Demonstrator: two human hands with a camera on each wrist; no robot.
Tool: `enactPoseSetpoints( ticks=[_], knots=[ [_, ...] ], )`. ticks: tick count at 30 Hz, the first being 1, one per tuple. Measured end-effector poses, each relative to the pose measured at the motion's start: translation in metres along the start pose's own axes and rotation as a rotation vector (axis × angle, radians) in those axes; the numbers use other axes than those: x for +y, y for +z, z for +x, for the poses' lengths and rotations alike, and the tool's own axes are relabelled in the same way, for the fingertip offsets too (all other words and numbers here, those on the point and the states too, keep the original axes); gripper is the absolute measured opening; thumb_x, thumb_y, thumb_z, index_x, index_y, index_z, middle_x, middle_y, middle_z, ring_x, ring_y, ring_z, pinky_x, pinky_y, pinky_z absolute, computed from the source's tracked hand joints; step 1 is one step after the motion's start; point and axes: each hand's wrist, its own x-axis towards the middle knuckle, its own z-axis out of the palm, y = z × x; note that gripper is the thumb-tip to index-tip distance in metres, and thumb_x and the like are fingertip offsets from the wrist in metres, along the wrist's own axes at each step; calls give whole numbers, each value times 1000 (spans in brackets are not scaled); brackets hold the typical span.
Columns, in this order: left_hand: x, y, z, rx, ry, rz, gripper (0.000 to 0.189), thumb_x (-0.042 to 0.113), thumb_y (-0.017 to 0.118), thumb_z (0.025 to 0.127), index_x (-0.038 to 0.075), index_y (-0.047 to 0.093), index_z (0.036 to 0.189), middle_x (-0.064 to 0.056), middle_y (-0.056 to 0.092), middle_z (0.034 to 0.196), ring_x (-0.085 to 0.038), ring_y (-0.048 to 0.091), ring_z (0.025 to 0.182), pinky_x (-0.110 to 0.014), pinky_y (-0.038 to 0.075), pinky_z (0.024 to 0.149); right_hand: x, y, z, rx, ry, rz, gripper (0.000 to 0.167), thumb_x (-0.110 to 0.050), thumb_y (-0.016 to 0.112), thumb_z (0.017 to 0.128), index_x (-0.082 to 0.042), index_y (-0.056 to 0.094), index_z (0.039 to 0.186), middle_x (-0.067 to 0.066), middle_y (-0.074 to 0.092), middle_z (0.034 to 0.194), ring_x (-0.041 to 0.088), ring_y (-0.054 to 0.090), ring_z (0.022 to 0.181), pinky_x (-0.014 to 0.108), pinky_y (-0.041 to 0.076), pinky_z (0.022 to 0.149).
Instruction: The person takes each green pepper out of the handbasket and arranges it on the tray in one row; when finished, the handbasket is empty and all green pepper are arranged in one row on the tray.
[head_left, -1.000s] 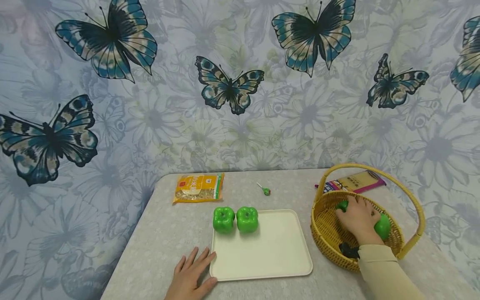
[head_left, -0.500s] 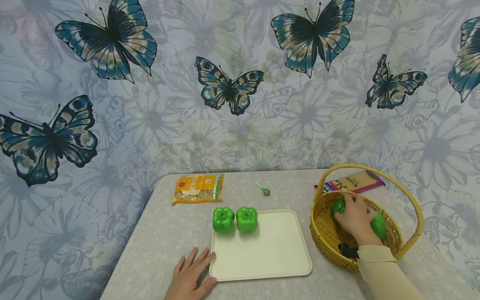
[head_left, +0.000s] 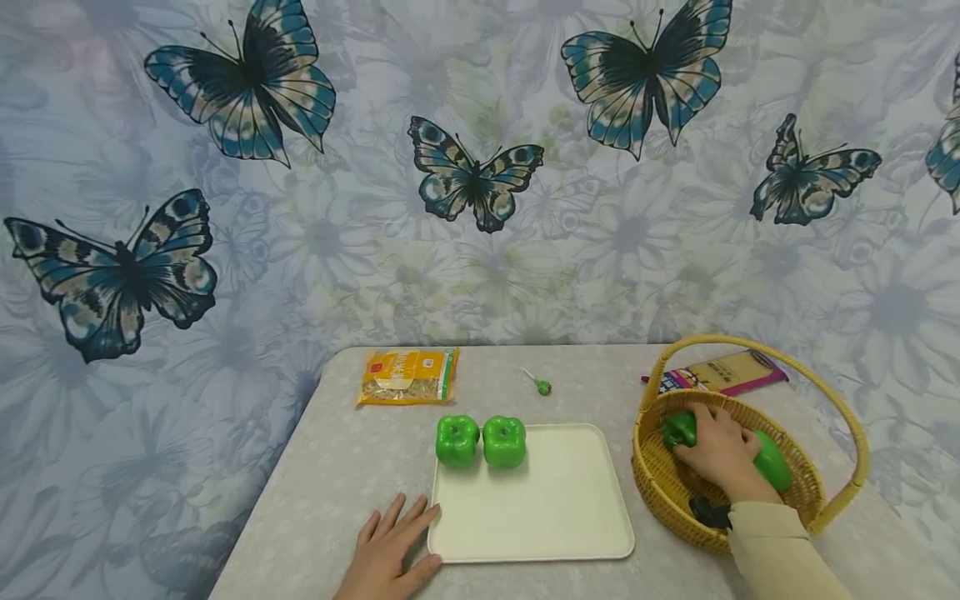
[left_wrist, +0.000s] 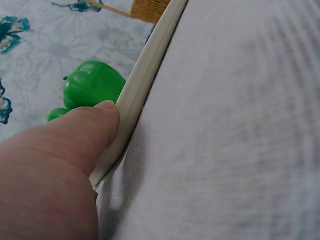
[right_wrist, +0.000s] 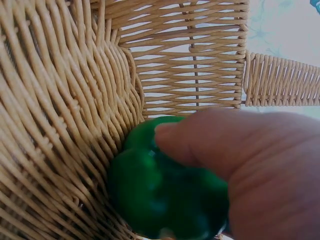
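Inside the yellow wicker basket (head_left: pixel 651 492), my right hand (head_left: pixel 718 450) grips a green bell pepper (head_left: pixel 678 428). In the right wrist view the thumb lies over this pepper (right_wrist: pixel 165 185), close against the woven wall; the other fingers are mostly hidden. Another smooth green thing (head_left: pixel 774 465) lies in the basket, partly behind the hand. My left hand (head_left: pixel 392 546), fingers spread, rests at the left edge of a cream tray (head_left: pixel 540 517). Two green bell peppers (head_left: pixel 504 442) stand side by side at the tray's back left; one (left_wrist: pixel 92 85) shows clearly in the left wrist view.
A dark object (head_left: pixel 708 512) lies low in the basket, beneath the tall arched handle (head_left: pixel 843 412). At the back of the table are an orange food packet (head_left: pixel 408 377), a lollipop-like green item (head_left: pixel 542 387) and a purple-edged packet (head_left: pixel 723 373) behind the basket.
The right hand has turned the pepper a little within the basket, and more of it shows. The head view has shifted slightly. My left hand stays at the tray.
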Motion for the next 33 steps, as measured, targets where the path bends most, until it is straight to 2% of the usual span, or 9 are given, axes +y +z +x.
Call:
enactPoseSetpoints(
  ticks=[10, 19, 23, 28, 30, 33],
  knots=[
    [1, 3, 1, -5, 19, -16, 70, 74, 52, 94, 37, 49, 153, -7, 46, 160, -47, 26, 153, -78, 12, 111, 5, -3, -6, -9, -11, -22, 72, -32, 72, 93, 1, 42, 149, 42, 39, 142, 63, 43, 120, 80, 13, 97],
    [6, -2, -1, -4, 12, -15, 70, 74, 53, 94, 35, 50, 153, -9, 47, 160, -48, 27, 152, -80, 12, 111, 4, -2, -4, 11, -18, 48, 87, -46, 66, 97, 7, 30, 155, 45, 27, 150, 62, 38, 130, 82, 7, 100],
    [7, -3, -1, 0, 15, -5, 70, 74, 52, 94, 36, 50, 153, -9, 47, 159, -48, 28, 152, -80, 13, 110, 3, -2, -1, 29, -12, 49, 80, -43, 65, 97, 6, 36, 152, 41, 39, 146, 58, 43, 128, 81, 9, 101],
    [7, -3, -3, 14, 16, -9, 70, 73, 53, 94, 35, 50, 153, -9, 47, 159, -47, 28, 152, -80, 14, 111, 1, -4, 1, 61, -6, 39, 70, -44, 61, 99, 4, 45, 148, 35, 62, 129, 56, 56, 112, 78, 12, 99],
    [7, -4, -3, 17, 17, -9, 70, 73, 53, 94, 34, 51, 153, -9, 47, 159, -47, 28, 152, -80, 14, 111, 1, -4, 1, 72, -10, 43, 68, -45, 59, 101, 4, 47, 147, 34, 64, 126, 55, 59, 109, 77, 13, 97],
    [7, -3, -4, 18, 20, -5, 70, 73, 54, 94, 34, 51, 153, -9, 48, 159, -47, 28, 152, -80, 14, 111, 0, -3, 0, 96, -21, 51, 63, -44, 53, 104, 3, 49, 146, 32, 63, 131, 53, 60, 112, 76, 16, 98]
  ],
)
